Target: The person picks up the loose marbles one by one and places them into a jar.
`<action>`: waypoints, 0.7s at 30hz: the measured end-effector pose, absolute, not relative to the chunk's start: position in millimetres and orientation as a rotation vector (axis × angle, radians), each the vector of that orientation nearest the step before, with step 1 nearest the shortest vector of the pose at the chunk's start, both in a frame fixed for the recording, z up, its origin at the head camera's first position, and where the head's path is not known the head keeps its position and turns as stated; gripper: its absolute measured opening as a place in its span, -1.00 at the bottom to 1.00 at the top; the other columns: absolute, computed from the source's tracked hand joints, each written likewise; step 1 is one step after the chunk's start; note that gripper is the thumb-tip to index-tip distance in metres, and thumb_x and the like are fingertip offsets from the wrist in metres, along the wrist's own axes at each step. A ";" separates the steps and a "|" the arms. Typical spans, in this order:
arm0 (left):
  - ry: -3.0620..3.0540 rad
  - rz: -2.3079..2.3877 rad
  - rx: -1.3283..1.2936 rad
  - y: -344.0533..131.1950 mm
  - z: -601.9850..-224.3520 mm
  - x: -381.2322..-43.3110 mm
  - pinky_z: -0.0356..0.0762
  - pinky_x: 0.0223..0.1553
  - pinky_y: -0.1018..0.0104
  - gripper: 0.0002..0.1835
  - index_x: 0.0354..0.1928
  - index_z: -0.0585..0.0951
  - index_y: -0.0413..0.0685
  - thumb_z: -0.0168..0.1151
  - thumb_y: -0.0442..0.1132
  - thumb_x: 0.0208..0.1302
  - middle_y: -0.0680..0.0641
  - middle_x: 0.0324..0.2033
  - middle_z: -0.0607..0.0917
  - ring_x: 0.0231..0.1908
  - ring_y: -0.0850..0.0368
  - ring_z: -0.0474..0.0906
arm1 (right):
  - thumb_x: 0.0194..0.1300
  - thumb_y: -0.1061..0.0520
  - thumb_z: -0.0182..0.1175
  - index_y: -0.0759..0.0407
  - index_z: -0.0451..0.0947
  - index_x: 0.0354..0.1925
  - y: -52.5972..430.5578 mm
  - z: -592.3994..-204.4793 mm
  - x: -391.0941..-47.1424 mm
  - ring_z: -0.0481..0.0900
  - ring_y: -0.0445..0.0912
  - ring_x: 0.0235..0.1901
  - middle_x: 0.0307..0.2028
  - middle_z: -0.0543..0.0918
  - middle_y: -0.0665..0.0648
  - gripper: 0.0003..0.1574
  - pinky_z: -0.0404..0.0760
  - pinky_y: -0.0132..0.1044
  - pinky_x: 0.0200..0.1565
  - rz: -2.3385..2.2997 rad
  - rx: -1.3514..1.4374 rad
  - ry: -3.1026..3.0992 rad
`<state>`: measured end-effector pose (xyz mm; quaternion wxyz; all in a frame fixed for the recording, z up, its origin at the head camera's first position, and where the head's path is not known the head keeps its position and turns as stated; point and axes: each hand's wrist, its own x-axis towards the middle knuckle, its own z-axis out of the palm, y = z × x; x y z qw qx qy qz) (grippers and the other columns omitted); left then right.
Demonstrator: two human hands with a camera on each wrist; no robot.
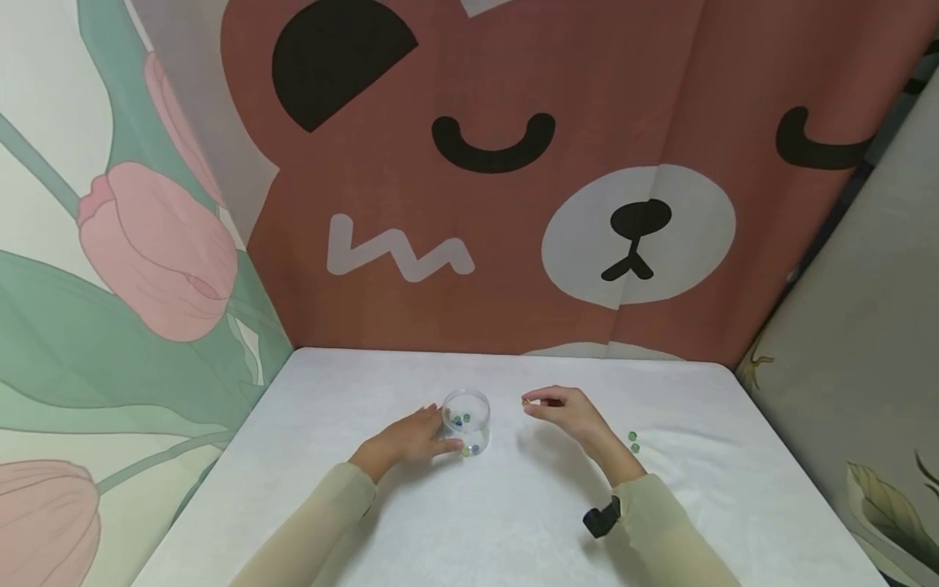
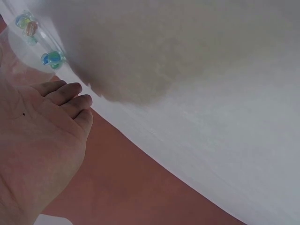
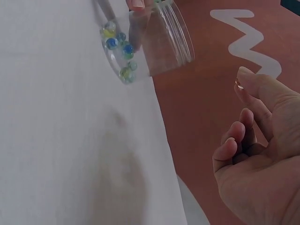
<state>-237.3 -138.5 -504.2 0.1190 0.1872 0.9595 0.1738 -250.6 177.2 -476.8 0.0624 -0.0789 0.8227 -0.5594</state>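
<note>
A clear round jar [image 1: 480, 425] with several blue, green and yellow glass marbles [image 3: 112, 43] at its bottom stands on the white table. My left hand [image 1: 412, 436] holds it from the left, thumb at the near side and fingers along the far side. To the right of the jar and above the cloth, my right hand [image 1: 570, 414] pinches a small amber marble [image 3: 239, 84] between thumb and index finger. Its other fingers are curled in, as the right wrist view shows. In the left wrist view, an orange-brown marble [image 2: 31, 28] lies among those in the jar.
Two green marbles [image 1: 633, 442] lie on the cloth to the right of my right forearm. The white-covered table [image 1: 506, 522] meets a brown curtain [image 1: 506, 318] with a bear print at the back. A black strap device [image 1: 603, 518] sits on the right wrist.
</note>
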 end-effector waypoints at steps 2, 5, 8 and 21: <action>2.803 0.515 0.545 -138.8 -504.9 -237.0 0.08 0.51 -0.12 0.05 0.56 0.16 -0.18 0.03 0.48 0.32 -0.27 0.52 0.21 0.54 -0.22 0.04 | 0.16 0.00 0.52 0.08 0.79 -0.08 173.5 -476.3 -250.4 0.56 -0.07 -0.17 -0.14 0.75 0.03 -0.65 0.62 -0.21 -0.08 -1.701 -0.230 2.476; 2.804 0.522 0.544 -139.0 -505.3 -236.4 0.08 0.51 -0.13 0.05 0.56 0.16 -0.18 0.03 0.47 0.33 -0.27 0.52 0.21 0.54 -0.22 0.05 | 0.20 0.02 0.50 0.08 0.78 -0.07 167.8 -474.9 -250.8 0.56 -0.07 -0.15 -0.13 0.75 0.02 -0.66 0.62 -0.20 -0.05 -1.694 -0.208 2.480; 2.803 0.524 0.547 -139.0 -505.5 -236.5 0.08 0.51 -0.13 0.05 0.56 0.16 -0.18 0.03 0.47 0.32 -0.27 0.52 0.21 0.54 -0.22 0.05 | 0.21 0.00 0.49 0.06 0.78 -0.06 162.4 -474.0 -251.6 0.58 -0.07 -0.11 -0.11 0.76 0.00 -0.67 0.62 -0.22 -0.03 -1.675 -0.192 2.489; 2.798 0.529 0.549 -139.6 -504.4 -237.5 0.09 0.50 -0.14 0.05 0.56 0.17 -0.17 0.03 0.48 0.32 -0.26 0.52 0.21 0.54 -0.23 0.05 | 0.22 0.02 0.49 0.01 0.80 -0.11 138.9 -470.6 -254.6 0.54 -0.07 -0.17 -0.15 0.74 -0.01 -0.74 0.59 -0.24 -0.11 -1.669 -0.237 2.472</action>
